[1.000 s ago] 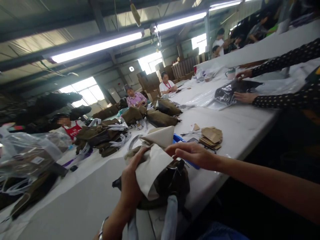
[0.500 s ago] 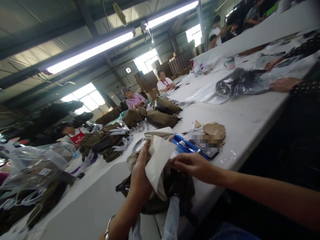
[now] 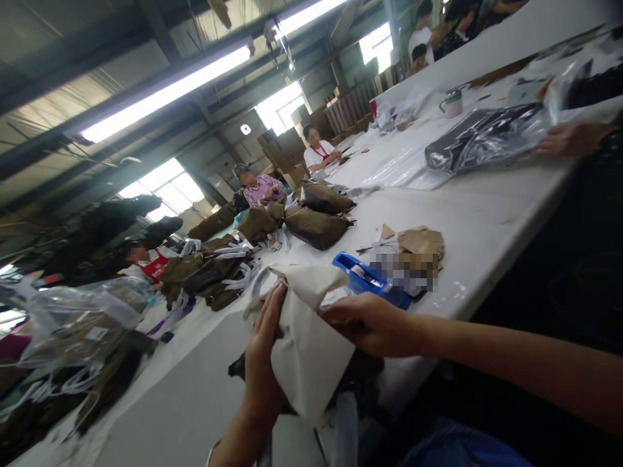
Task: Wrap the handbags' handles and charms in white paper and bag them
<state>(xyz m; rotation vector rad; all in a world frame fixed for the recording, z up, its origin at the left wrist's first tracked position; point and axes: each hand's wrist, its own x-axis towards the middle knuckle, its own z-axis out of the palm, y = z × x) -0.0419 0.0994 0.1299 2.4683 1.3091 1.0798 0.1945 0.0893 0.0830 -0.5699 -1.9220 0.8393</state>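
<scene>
A cream cloth [image 3: 311,350] stands up out of a dark olive bag [image 3: 365,366] at the table's near edge. My left hand [image 3: 265,350] presses against the cloth's left side, its fingers together and pointing up. On the right, my right hand [image 3: 365,321] is closed on the cloth's edge, with its fingertips partly hidden. A wrapped grey-white strap [image 3: 346,428] hangs from the bag toward me. Just beyond my right hand lies a blue tape dispenser [image 3: 367,279].
Brown card pieces [image 3: 421,250] lie behind the dispenser. Olive bags [image 3: 316,227] are heaped further back, and a clear plastic bag [image 3: 82,324] is at left. At right, another person's hand [image 3: 567,139] holds a plastic-wrapped item [image 3: 467,146]. Several people sit beyond.
The cream cloth has unfolded toward me and now covers more of the bag. My left hand has shifted slightly left. The other person's hands have moved the plastic wrapping.
</scene>
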